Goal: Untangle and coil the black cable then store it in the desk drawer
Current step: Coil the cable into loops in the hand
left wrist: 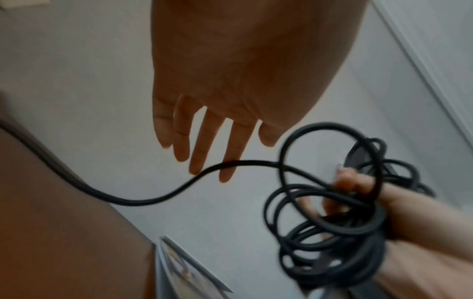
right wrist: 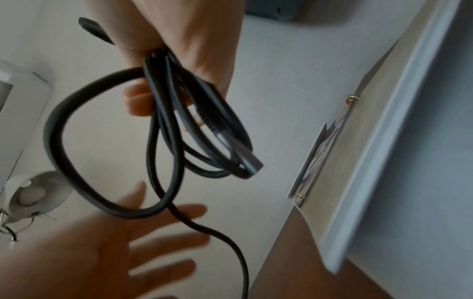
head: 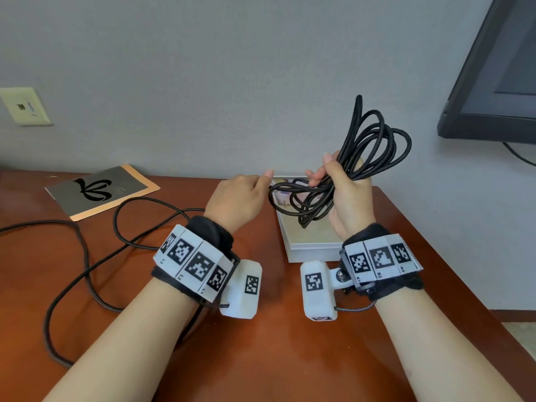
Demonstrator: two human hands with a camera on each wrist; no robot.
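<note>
My right hand (head: 348, 198) is raised above the desk and grips a bundle of black cable (head: 352, 149). Its loops stick out above and below the fist. In the right wrist view the cable's plug (right wrist: 230, 145) hangs among the loops under my right hand (right wrist: 184, 36). My left hand (head: 237, 195) hovers just left of the bundle with its fingers (left wrist: 199, 145) straight and holding nothing. One strand (left wrist: 153, 200) runs from the coil past those fingertips and down to the desk. The rest of the cable (head: 85, 256) lies in loose curves on the left of the desk.
A white box (head: 313, 245) sits on the brown desk (head: 275, 358) below my right hand. A grey booklet with a black emblem (head: 101, 190) lies at the back left. A monitor (head: 499, 68) hangs at the right and a wall socket (head: 24, 105) at the left. No drawer shows.
</note>
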